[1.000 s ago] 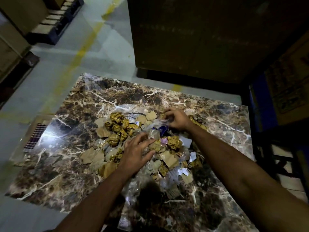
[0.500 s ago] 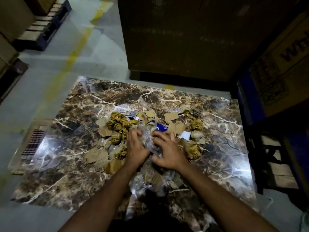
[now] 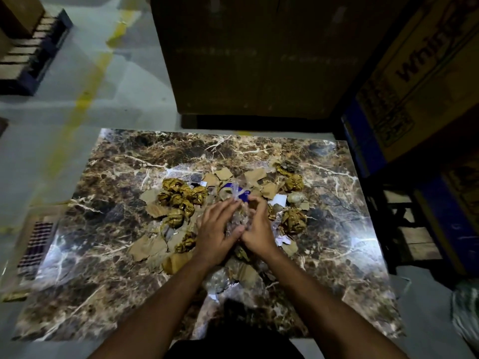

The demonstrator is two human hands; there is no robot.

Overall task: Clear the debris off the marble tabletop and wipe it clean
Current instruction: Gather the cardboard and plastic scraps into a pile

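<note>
Left hand (image 3: pixel 216 233) and right hand (image 3: pixel 256 233) pressed together, clutching crumpled clear plastic (image 3: pixel 237 218) above the middle of a marble bench (image 3: pixel 103 281), amid gold foil balls (image 3: pixel 178 196) and cardboard scraps (image 3: pixel 147 248)

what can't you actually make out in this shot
Head view only:
- Clear plastic: bunched between the left hand and right hand, which cover most of it.
- Debris under the forearms: hidden.
- Box lettering: cut off by the edge.
- Blue scrap: blurred behind plastic.
</note>
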